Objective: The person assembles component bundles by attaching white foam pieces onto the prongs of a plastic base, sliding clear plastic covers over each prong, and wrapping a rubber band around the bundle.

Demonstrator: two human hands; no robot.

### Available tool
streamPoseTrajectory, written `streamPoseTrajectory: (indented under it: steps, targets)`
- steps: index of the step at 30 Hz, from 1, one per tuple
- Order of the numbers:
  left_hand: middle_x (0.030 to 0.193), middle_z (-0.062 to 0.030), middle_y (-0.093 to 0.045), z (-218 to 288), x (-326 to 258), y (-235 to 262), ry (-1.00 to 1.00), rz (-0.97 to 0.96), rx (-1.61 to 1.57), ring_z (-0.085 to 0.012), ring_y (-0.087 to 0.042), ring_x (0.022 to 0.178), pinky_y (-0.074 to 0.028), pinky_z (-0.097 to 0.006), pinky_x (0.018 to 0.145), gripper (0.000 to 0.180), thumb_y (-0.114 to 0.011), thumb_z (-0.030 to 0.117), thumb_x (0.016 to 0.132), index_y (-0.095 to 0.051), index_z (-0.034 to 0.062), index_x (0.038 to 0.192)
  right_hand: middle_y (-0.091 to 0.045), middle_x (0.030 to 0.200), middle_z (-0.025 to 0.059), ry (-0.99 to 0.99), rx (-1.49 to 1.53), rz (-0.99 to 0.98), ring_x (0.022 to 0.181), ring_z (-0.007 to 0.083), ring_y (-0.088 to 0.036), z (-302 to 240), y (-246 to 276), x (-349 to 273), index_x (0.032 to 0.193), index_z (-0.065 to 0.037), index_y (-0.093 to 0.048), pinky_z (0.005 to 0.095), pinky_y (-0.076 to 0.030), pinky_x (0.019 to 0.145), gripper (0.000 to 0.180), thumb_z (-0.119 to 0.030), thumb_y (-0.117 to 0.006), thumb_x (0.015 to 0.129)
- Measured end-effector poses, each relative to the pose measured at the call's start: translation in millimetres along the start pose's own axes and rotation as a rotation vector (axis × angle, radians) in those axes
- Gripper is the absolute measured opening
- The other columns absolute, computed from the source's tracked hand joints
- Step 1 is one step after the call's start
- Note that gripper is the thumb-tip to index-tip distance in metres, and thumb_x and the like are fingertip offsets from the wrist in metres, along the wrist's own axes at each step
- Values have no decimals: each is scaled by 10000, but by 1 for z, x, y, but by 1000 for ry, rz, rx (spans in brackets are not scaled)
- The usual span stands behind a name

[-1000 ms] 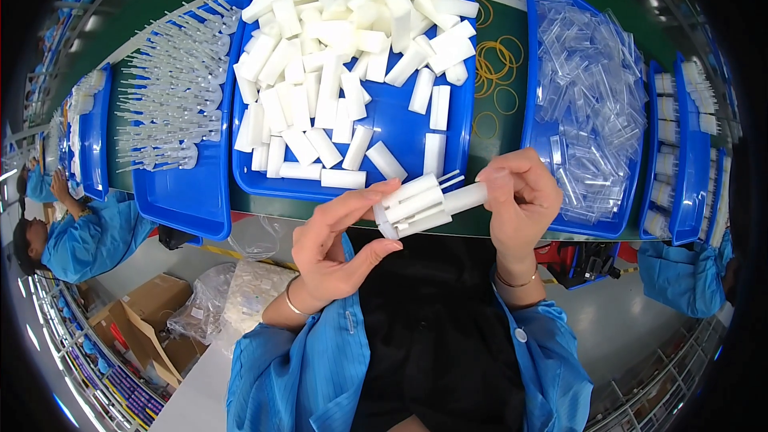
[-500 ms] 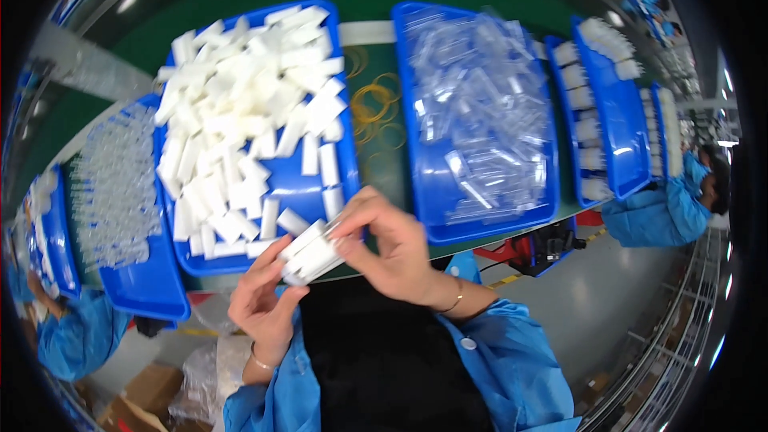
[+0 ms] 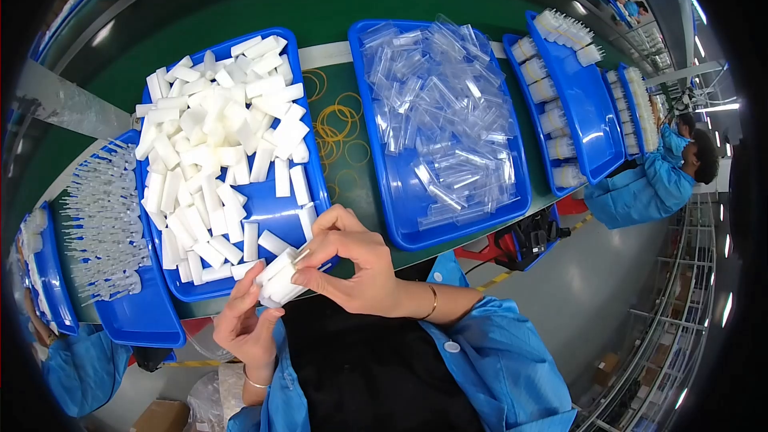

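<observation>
- Between the left grip (image 3: 246, 330) and the right grip (image 3: 352, 268), the white cylinders (image 3: 280, 276) looked matt and smooth.
- Ahead of the left grip, the blue tray (image 3: 270, 210) was glossy, smooth plastic.
- Ahead and right of the right grip, the clear pieces (image 3: 448, 108) were shiny plastic.
- Behind the right grip, the bangle (image 3: 434, 302) was shiny metal, the blue sleeve (image 3: 508, 364) creased cloth.

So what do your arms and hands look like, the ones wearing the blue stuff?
The left hand and right hand wear no gloves. Both arms have loose, bright blue cloth sleeves; the right has a round, pale button. Each wrist has a thin, shiny bracelet, the right one gold-coloured.
</observation>
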State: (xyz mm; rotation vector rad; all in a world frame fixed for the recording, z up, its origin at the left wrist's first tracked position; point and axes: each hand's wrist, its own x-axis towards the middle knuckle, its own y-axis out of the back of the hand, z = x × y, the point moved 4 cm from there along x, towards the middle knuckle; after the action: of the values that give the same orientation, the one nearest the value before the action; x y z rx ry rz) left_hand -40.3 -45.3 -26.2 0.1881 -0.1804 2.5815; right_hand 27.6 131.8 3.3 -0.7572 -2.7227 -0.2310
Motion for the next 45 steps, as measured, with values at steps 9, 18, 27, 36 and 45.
streamPoseTrajectory:
  steps: [9,18,27,36,45]
  targets:
    - [1216,-296,-473,4,5,2,160,-14,-181,-332,-470,1158,-389,-420,966,467,-686,-4,739,-496,-97,1155,-572,832,71,-35,108,-35,821,201,-519,0,-19,6,823,-65,-600,292,-413,732,233,-71,-755,650]
    - [1170,-253,-515,5,4,31,200,162,-461,-339,-529,1079,-483,-427,831,550,-609,76,809,-332,-50,1267,-587,878,74,157,-532,-290,840,242,-501,2,-30,37,927,-43,-591,323,-358,706,263,-80,-697,689]
    - [1226,-284,-455,-1,10,37,229,130,-632,-354,-597,955,-582,-382,560,486,-594,117,827,-394,-33,1245,-519,814,85,94,-830,-350,828,273,-465,5,-47,30,810,-10,-536,371,-347,699,283,-58,-714,596]
    - [1249,-348,-399,3,11,25,142,68,-579,-362,-554,1041,-564,-383,664,296,-588,78,829,-528,-11,1104,-589,772,94,141,-458,-147,689,219,-528,-3,-25,28,875,-3,-587,298,-397,618,207,-3,-682,691]
    - [1216,-336,-453,1,6,14,-12,1,-340,-349,-500,1127,-407,-381,933,227,-645,67,794,-596,-17,999,-581,814,62,-309,389,-13,638,56,-501,7,9,12,882,3,-556,175,-385,542,56,-42,-567,853]
